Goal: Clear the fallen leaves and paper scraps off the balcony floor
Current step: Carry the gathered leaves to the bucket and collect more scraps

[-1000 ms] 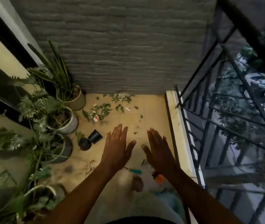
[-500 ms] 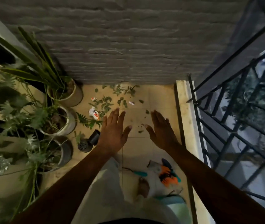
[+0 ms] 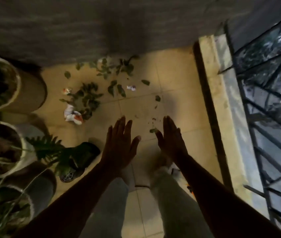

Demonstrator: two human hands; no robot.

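Note:
Green fallen leaves (image 3: 86,98) lie scattered on the beige tiled balcony floor (image 3: 175,79) near the grey brick wall. A crumpled white and red paper scrap (image 3: 72,115) sits at the left of the pile, a smaller scrap (image 3: 131,87) further right, another small one (image 3: 67,91) at the far left. My left hand (image 3: 120,143) and my right hand (image 3: 171,138) hover flat, palms down, fingers apart, holding nothing, above the floor in front of the litter. A small leaf (image 3: 153,130) lies just by my right thumb.
Potted plants (image 3: 2,148) line the left side. A tipped black pot (image 3: 84,155) and a round floor drain (image 3: 67,176) lie left of my left arm. A raised ledge (image 3: 222,109) with black metal railing (image 3: 263,121) bounds the right. My legs stand below.
The view has moved forward and tilted down, so the leaves and scraps are closer. Both hands stay open and empty, held out flat.

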